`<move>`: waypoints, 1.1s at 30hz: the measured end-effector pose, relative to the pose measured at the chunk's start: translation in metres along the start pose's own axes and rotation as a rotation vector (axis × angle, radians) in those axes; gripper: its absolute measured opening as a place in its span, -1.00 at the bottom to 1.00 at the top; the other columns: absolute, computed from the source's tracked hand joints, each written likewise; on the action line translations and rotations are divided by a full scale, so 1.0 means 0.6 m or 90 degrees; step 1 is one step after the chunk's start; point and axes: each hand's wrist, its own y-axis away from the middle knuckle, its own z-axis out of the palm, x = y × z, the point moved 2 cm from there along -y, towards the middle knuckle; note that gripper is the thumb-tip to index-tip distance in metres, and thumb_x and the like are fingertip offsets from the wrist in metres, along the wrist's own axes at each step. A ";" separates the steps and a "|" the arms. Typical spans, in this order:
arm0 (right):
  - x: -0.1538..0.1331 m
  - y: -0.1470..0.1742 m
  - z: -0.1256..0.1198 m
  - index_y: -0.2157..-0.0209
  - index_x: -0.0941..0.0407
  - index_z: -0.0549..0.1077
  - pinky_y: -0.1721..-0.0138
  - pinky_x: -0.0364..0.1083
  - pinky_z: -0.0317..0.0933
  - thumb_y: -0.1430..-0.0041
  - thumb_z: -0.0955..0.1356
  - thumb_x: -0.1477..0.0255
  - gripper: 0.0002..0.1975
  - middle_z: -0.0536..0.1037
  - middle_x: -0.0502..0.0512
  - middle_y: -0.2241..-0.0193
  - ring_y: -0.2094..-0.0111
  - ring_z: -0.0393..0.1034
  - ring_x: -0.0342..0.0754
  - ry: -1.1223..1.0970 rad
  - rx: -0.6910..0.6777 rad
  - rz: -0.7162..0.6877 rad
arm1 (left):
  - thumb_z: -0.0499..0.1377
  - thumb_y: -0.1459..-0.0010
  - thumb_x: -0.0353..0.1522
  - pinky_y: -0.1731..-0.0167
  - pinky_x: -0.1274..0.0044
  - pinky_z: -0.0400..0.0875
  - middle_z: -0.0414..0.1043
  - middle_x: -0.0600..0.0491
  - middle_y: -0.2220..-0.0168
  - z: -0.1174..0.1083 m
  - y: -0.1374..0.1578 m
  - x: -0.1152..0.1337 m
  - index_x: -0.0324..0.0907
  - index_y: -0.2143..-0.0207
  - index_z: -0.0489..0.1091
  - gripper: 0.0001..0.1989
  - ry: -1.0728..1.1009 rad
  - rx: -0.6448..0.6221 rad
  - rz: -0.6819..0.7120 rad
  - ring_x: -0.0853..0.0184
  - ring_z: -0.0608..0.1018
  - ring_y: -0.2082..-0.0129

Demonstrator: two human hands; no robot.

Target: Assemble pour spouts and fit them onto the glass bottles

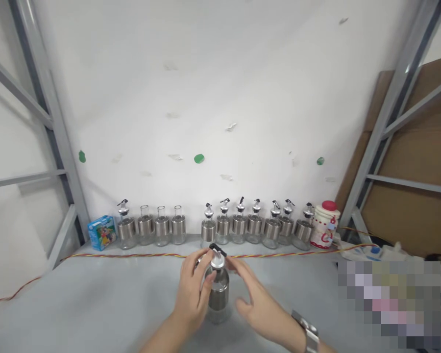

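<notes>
A glass oil bottle (219, 294) with a metal band stands upright on the grey tabletop, close in front of me. Its silver pourer cap (217, 261) has a black flip lever on top. My left hand (195, 287) is closed about the left side of the cap and neck, its thumb in front. At the right of the cap, my right hand (259, 304) has its fingers stretched toward the lever, with the thumb apart from the bottle. Whether those right fingertips touch the cap, I cannot tell. A metal-banded watch (306, 329) is on my right wrist.
Along the wall stand several bottles with pourers (239, 224) and three open-necked bottles (161, 226). A blue picture box (103, 232) is at the left end, a cream jar with red lid (325, 225) at the right. A twisted wire (132, 255) crosses the grey table (95, 299).
</notes>
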 end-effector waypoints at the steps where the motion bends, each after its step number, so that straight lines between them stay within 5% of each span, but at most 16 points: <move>1: 0.001 0.003 0.005 -0.11 0.05 -0.03 -0.07 0.00 0.01 0.11 0.24 0.68 -0.28 0.16 0.12 -0.07 -0.07 0.06 -0.05 -0.056 -0.038 0.030 | -0.10 -0.19 -0.33 0.04 0.33 0.19 0.21 -0.06 0.01 -0.002 0.001 0.001 -0.07 -0.04 0.13 -0.65 0.057 0.022 -0.058 0.23 0.27 0.00; 4: 0.004 0.003 0.033 -0.11 0.05 -0.01 -0.05 0.02 0.03 0.10 0.35 0.53 -0.27 0.19 0.14 -0.06 -0.04 0.12 -0.01 -0.143 -0.063 0.096 | -0.15 -0.20 -0.25 0.05 0.41 0.22 0.19 -0.05 -0.02 -0.002 0.002 0.001 -0.09 -0.09 0.04 -0.60 0.230 0.112 -0.271 0.27 0.27 -0.03; 7: 0.003 -0.013 0.067 -0.06 0.07 0.11 -0.04 0.02 0.04 0.11 0.37 0.52 -0.35 0.26 0.14 -0.01 -0.01 0.16 0.00 -0.170 -0.017 0.108 | -0.12 -0.17 -0.15 0.02 0.46 0.19 0.22 0.01 -0.02 0.003 0.001 -0.004 -0.08 0.00 0.19 -0.60 0.328 0.166 -0.401 0.28 0.25 -0.05; 13: -0.018 -0.060 0.093 0.02 0.06 0.20 0.04 -0.01 0.11 0.16 0.38 0.57 -0.40 0.35 0.10 0.07 0.06 0.23 0.02 -0.180 0.036 0.050 | -0.08 -0.11 -0.09 0.02 0.43 0.19 0.33 0.04 0.06 0.001 -0.012 -0.042 -0.10 0.13 0.32 -0.60 0.422 0.218 -0.486 0.26 0.32 0.01; 17: -0.032 -0.110 0.086 0.06 0.05 0.24 0.08 0.01 0.11 0.16 0.42 0.44 -0.44 0.39 0.10 0.13 0.09 0.25 0.07 -0.056 0.109 -0.012 | -0.03 -0.08 -0.12 0.16 0.44 0.29 0.40 0.02 0.20 -0.028 -0.029 -0.092 -0.15 0.27 0.34 -0.66 0.429 0.454 -0.528 0.28 0.43 0.17; 20: -0.025 -0.163 0.089 0.01 0.10 0.17 0.06 -0.01 0.09 0.08 0.38 0.35 -0.44 0.37 0.14 0.11 0.07 0.24 0.06 0.032 0.182 -0.039 | -0.01 -0.07 -0.17 0.19 0.45 0.29 0.36 0.05 0.21 -0.043 -0.030 -0.127 -0.13 0.32 0.26 -0.76 0.405 0.543 -0.589 0.33 0.44 0.19; 25: 0.030 -0.230 0.128 -0.01 0.16 0.13 0.16 -0.04 0.15 0.02 0.35 0.32 -0.44 0.40 0.20 0.16 0.12 0.30 0.08 0.218 0.186 0.033 | -0.01 -0.05 -0.29 0.28 0.46 0.31 0.34 0.03 0.28 -0.038 -0.021 -0.156 -0.16 0.38 0.21 -0.87 0.425 0.535 -0.681 0.34 0.47 0.29; 33: 0.077 -0.239 0.162 0.02 0.23 0.13 0.21 -0.06 0.21 0.00 0.34 0.32 -0.46 0.28 0.30 0.09 0.10 0.27 0.08 0.346 0.188 0.051 | 0.00 -0.04 -0.33 0.35 0.52 0.31 0.33 0.05 0.31 -0.027 -0.016 -0.164 -0.15 0.37 0.22 -0.90 0.435 0.520 -0.715 0.39 0.47 0.35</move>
